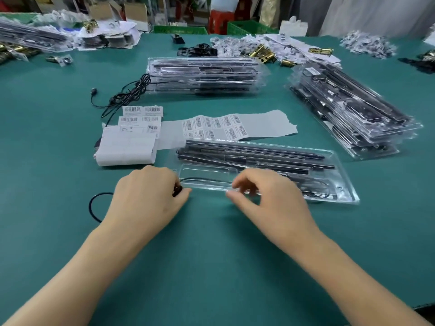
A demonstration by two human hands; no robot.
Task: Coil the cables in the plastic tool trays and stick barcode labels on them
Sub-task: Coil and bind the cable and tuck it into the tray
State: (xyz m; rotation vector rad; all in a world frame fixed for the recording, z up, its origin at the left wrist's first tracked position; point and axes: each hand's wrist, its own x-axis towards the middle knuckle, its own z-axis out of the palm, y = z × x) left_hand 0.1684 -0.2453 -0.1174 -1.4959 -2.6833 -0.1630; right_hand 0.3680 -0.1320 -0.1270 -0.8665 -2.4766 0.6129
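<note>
Head view: your left hand (146, 196) fingers pinch the light, floppy cable (92, 205) near its plug, a good spot. Right hand (270, 196) fingers curl at the flimsy tray (346, 184) rim, can't tell if they're gripping.

**Barcodes in view, no print legible**

No word or number can be read. The barcode labels (213, 128) on the grey backing sheet (270, 123) at mid-frame show only black bars, and the print beneath them is too small to make out. The same holds for the folded label strip (141, 118) to their left and the small white sticker (312, 71) atop the tray stack (353, 114) at upper right.
</note>
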